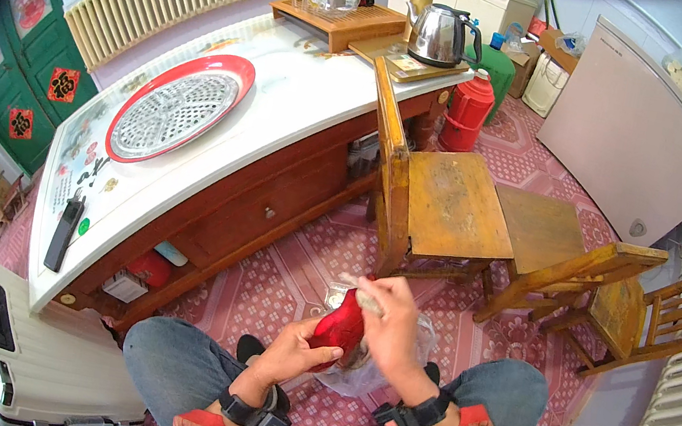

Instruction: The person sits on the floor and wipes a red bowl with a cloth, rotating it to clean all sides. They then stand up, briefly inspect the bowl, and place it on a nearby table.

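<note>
My left hand [296,349] grips a glossy deep-red object [339,330], possibly a cloth shoe, from its lower left side. It is held tilted above the floor between my knees. The fingers of my right hand [391,321] pinch a small pale, greyish piece [370,303] at the upper end of the red object. What that piece is, I cannot tell. Under both hands, partly hidden by them, a clear plastic bag [345,383] lies on the patterned pink floor [294,287].
To the left stands a white-topped wooden table [290,112] with a red-rimmed tray [243,69], a black device [63,236] and a steel kettle [437,35]. Wooden chairs [458,210] stand ahead right, near a red thermos [467,112]. A white case [48,360] sits left; a radiator [673,422] lines the right wall.
</note>
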A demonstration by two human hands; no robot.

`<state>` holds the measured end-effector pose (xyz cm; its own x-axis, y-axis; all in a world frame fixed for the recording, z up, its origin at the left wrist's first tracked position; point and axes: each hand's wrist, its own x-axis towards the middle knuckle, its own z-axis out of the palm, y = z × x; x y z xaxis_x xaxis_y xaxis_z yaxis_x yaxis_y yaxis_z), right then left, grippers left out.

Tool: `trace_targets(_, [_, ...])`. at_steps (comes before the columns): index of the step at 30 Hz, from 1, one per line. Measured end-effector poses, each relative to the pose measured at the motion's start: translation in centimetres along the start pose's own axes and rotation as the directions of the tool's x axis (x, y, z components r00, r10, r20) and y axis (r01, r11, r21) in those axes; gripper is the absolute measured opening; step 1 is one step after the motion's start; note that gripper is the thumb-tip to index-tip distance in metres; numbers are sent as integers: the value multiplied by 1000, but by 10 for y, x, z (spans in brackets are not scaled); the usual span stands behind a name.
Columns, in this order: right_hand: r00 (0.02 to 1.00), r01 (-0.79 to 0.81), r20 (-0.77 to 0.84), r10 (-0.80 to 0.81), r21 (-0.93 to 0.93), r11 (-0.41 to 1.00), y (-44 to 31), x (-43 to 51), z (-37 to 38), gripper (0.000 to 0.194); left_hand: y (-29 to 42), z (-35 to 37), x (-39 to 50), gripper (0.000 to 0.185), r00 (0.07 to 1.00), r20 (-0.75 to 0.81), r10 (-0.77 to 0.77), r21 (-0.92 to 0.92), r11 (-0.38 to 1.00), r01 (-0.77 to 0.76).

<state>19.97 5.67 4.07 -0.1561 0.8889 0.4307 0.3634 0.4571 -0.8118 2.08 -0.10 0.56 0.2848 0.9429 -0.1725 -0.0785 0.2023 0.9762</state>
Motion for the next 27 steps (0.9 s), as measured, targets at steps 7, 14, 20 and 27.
trace_targets(7, [967, 230, 122, -223, -52, 972, -16, -28, 19, 45, -5, -4, 3, 35, 997, -48, 56, 152, 987, -48])
trace_targets(14, [946, -321, 152, 285, 534, 782, -15, -1, -28, 31, 5, -12, -7, 51, 999, -39, -8, -269, 963, -3])
trace_targets(20, [844, -375, 177, 507, 870, 321, 5, 18, -60, 29, 17, -12, -9, 56, 999, -30, -31, -339, 941, 19])
trace_targets(27, [811, -436, 262, 523, 867, 243, 11, 9, -50, 31, 6, -15, -1, 52, 980, -194, 40, -237, 968, -86])
